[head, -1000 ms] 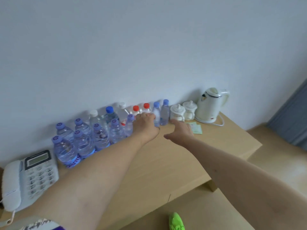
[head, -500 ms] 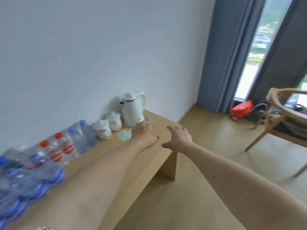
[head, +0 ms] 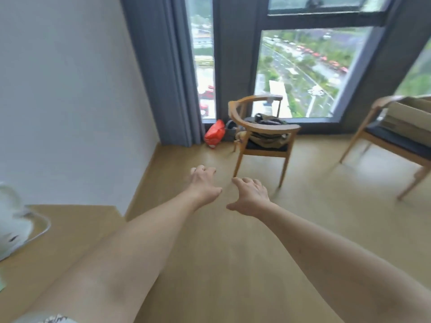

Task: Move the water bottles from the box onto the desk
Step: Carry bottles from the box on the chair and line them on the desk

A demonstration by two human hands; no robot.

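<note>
- Both arms stretch forward, palms down, over the floor [head: 210, 264].
- Box [head: 410, 120] rests on the right chair [head: 394, 145], far right; long axis unclear, partly cropped.
- Bench [head: 58, 241] lower left.
- Left hand [head: 202, 183], right hand [head: 250, 197]: fingers loosely spread, holding nothing.

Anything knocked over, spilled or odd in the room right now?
Nothing stands out. Both chairs stand upright, the cardboard box sits on the right-hand one, the floor shows no spill, and both hands are empty.
</note>
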